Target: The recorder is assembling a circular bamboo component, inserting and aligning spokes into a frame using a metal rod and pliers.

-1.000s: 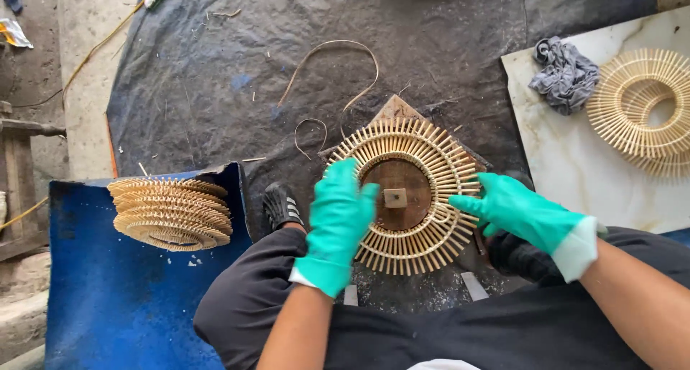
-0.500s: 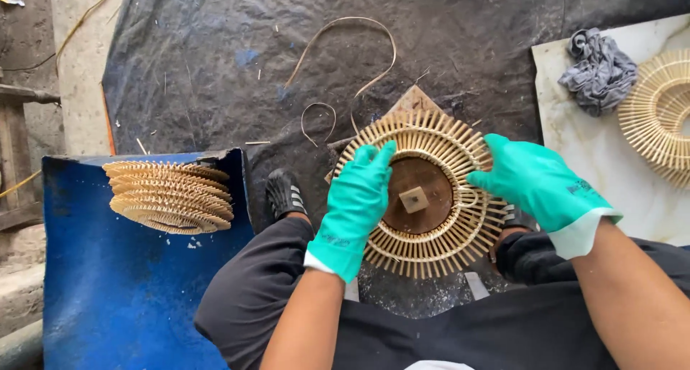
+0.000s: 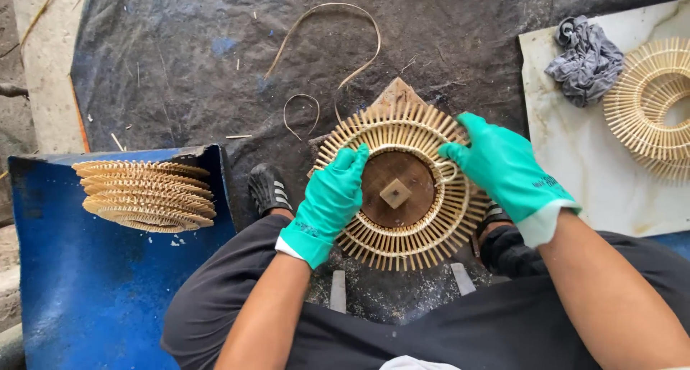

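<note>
A round woven rattan ring with radiating sticks lies over a brown wooden disc that has a small square block at its centre. My left hand, in a teal glove, presses on the ring's left side with its fingers flat. My right hand, also gloved, grips the ring's right side, fingers curled over the inner hoop. Both hands hold the ring between my knees.
A stack of finished rattan rings rests on a blue board at left. Another ring and a grey rag lie on a white slab at right. Loose rattan strips curl on the dark tarp beyond.
The view has shifted slightly. My right hand moved from the ring's outer right edge up onto its inner hoop, and my left hand slid a little to the left side.
</note>
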